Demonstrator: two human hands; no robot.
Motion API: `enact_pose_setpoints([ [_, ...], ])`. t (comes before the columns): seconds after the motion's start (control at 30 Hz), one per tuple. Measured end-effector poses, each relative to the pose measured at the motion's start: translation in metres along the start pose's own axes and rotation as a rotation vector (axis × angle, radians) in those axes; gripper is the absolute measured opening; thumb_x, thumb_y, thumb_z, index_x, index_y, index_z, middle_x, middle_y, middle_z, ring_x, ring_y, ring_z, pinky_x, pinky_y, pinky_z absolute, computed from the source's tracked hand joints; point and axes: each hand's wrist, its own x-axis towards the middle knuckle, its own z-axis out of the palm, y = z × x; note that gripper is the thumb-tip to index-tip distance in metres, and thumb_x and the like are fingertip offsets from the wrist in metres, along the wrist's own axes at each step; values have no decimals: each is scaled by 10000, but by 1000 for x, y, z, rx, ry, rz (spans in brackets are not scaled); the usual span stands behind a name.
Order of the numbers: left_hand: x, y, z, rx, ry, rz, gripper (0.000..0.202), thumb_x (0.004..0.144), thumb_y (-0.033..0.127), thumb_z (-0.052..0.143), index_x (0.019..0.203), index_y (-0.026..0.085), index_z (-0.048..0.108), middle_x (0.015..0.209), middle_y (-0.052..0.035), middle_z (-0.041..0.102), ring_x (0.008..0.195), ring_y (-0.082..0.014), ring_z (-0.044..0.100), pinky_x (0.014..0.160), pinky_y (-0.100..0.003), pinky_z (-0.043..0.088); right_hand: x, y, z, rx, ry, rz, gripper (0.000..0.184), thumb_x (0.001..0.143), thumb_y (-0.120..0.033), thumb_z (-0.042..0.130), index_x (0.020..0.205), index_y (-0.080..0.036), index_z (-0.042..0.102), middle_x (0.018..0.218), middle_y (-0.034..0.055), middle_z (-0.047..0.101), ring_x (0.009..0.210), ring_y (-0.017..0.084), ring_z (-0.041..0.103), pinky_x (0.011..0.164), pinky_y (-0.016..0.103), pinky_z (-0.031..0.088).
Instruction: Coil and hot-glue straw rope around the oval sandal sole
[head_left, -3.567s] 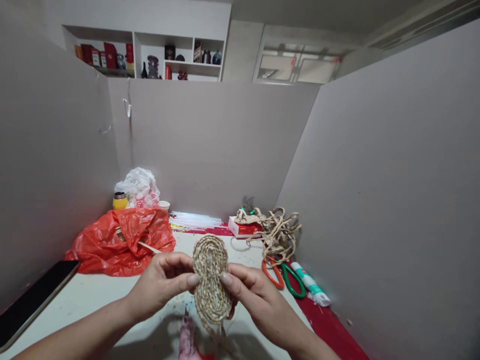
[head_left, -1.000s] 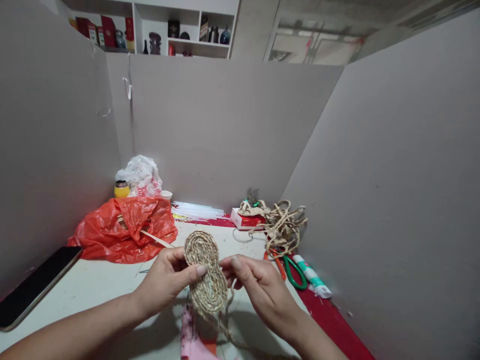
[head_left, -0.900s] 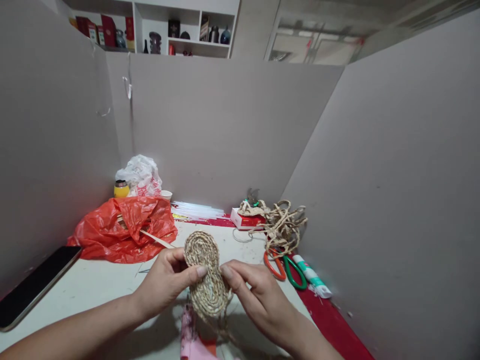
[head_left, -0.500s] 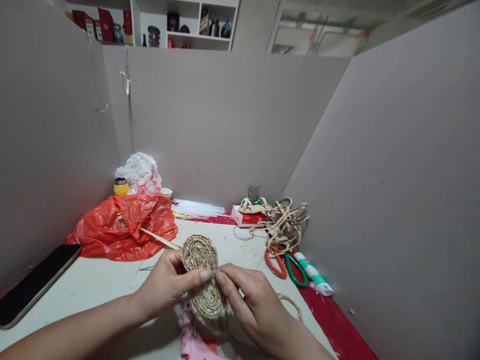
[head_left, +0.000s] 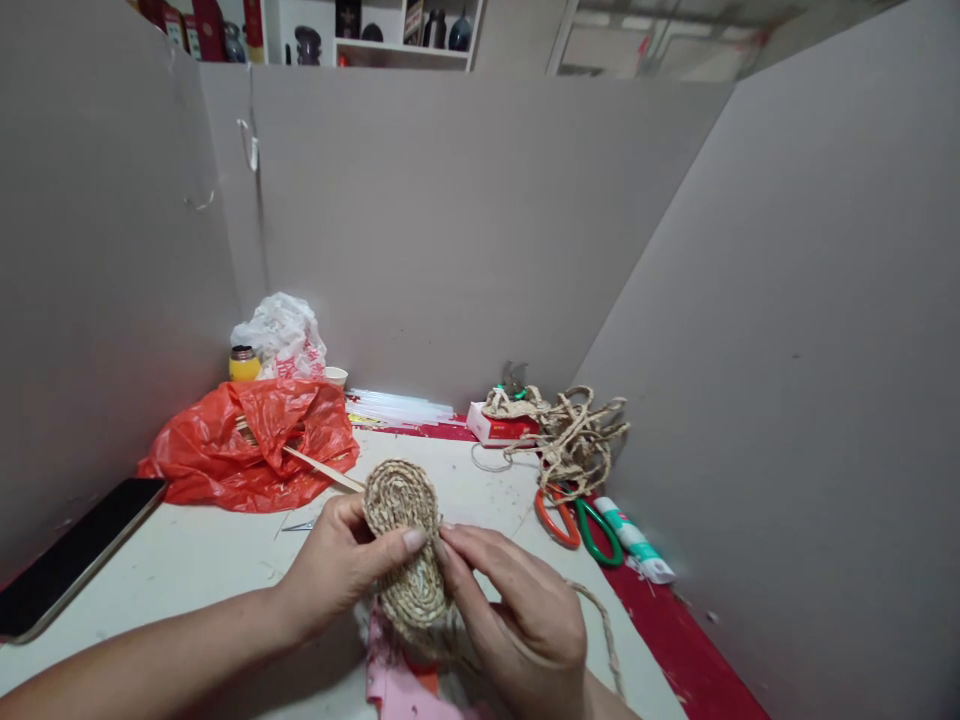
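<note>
An oval coil of braided straw rope, shaped like a small sole, is held up over the table between both hands. My left hand grips its left side, thumb pressed flat across the front. At the coil's right edge my right hand pinches with thumb and forefinger; whether a needle or thread is between the fingertips cannot be made out. A loose length of braided cord trails on the table beyond the right hand. Pink cloth lies below the coil, partly hidden.
A red plastic bag with straw strips and a phone lie at left. To the right are a heap of braided cord, orange-handled scissors, green-handled scissors and a green-white roll. Grey partitions enclose the table.
My view has tipped slightly downward and shifted. Both hands keep their hold on the coil, with the right fingers moved a little along its edge. More of the trailing cord shows at right.
</note>
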Motion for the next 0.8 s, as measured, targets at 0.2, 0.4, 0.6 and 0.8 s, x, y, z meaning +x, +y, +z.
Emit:
enact_pose_setpoints([
  [0.2,-1,-2,3,4,16,17,219,689,313,763,672,110,681,639,-1,641,594,-95,539,593,-209,475,-7,0,6,58,14,14,268,809,21,608,999,-164,650,851,65,730,764,152,684,716,257,555],
  [0.4,-3,-6,1,32,22,28,221,709,312,747,659,112,669,619,3,628,579,-97,533,577,-211,469,-11,-2,10,138,12,152,244,817,1,605,975,-170,677,852,61,720,773,161,681,715,277,563],
  [0.6,0,-4,-2,-3,17,2,200,701,312,759,716,123,694,678,-15,682,617,-121,583,617,-235,490,-3,0,7,179,-8,198,234,844,-57,580,1000,-194,687,886,56,742,796,178,701,723,294,578],
  [0.8,3,5,-1,-17,52,40,208,743,330,726,829,141,715,779,-50,735,719,-160,641,706,-275,510,-2,-1,-1,-27,73,137,362,834,-157,619,1190,-184,556,965,93,730,815,215,705,727,359,595],
])
